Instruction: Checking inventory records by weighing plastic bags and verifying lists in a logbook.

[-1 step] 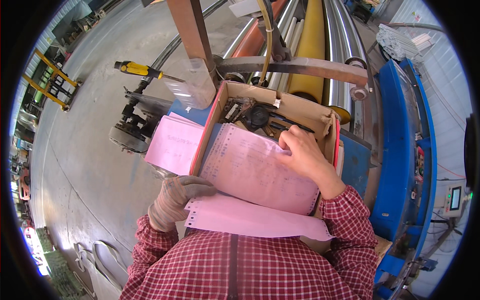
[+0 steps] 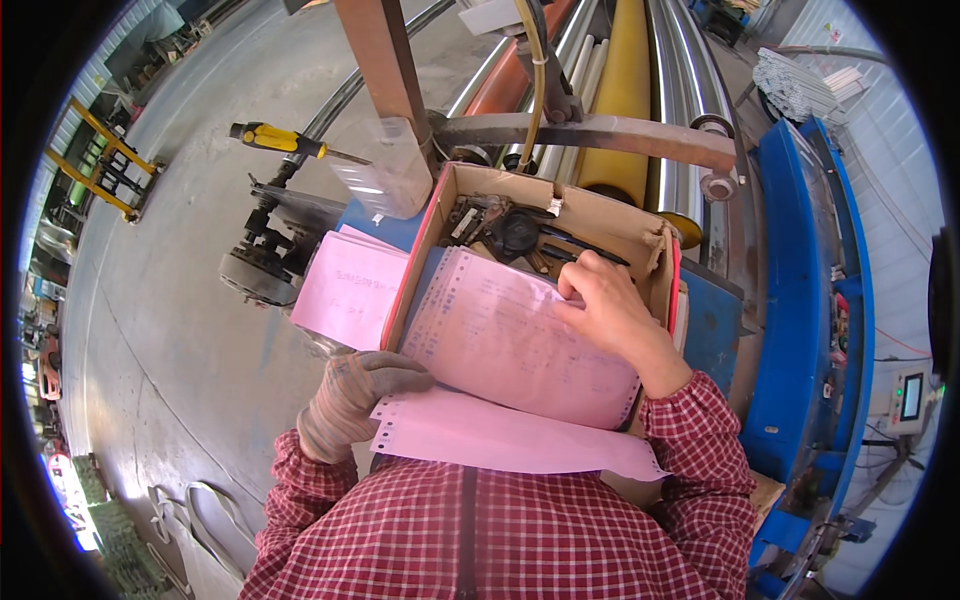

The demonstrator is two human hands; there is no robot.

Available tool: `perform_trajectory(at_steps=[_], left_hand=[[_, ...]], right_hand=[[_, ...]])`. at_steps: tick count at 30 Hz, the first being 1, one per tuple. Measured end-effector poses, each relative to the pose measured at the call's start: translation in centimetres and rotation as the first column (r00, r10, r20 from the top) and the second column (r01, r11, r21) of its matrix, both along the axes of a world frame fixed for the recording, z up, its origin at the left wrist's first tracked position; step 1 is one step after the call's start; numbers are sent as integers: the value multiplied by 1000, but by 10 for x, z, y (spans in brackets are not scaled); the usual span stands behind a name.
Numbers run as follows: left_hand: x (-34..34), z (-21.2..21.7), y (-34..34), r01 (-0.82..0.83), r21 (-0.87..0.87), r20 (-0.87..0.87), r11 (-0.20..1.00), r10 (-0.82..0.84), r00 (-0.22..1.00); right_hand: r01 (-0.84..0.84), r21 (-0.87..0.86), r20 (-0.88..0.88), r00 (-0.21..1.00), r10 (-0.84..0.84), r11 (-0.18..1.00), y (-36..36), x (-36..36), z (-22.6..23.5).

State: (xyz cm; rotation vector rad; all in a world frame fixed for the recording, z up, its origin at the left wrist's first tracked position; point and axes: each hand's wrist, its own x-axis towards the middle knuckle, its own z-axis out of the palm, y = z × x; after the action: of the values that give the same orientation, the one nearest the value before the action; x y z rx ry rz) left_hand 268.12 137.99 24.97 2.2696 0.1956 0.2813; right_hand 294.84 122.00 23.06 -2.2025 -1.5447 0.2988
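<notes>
Pink sheets of form paper with punched edges (image 2: 520, 335) lie across the front of an open cardboard box (image 2: 445, 200). They carry faint printing and handwriting. Another pink sheet (image 2: 510, 435) curves down toward my checked sleeves and chest. My left hand (image 2: 352, 398), in a striped knit glove, has its fingers closed at the left edge of the papers. My right hand (image 2: 612, 305) is bare, its thumb and fingers curled together at the upper right edge of the printed sheet. Its fingertips are partly hidden.
The box holds a black round tape measure (image 2: 516, 233) and dark hand tools. Left of it are folded pink papers (image 2: 350, 290), a clear plastic container (image 2: 390, 170) and a yellow-black screwdriver (image 2: 280, 139). Machine rollers (image 2: 615, 100) lie beyond; a blue frame (image 2: 790, 290) stands right.
</notes>
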Motion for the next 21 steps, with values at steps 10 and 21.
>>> perform_trajectory(at_steps=[10, 21], left_hand=[[0, -1, 0, -1, 1, -7, 1000, 1, 1000], [-2, -10, 2, -97, -311, 76, 945, 127, 989]], right_hand=[[-83, 335, 209, 978, 12, 939, -3, -10, 19], [-544, 301, 25, 825, 564, 783, -66, -76, 92]])
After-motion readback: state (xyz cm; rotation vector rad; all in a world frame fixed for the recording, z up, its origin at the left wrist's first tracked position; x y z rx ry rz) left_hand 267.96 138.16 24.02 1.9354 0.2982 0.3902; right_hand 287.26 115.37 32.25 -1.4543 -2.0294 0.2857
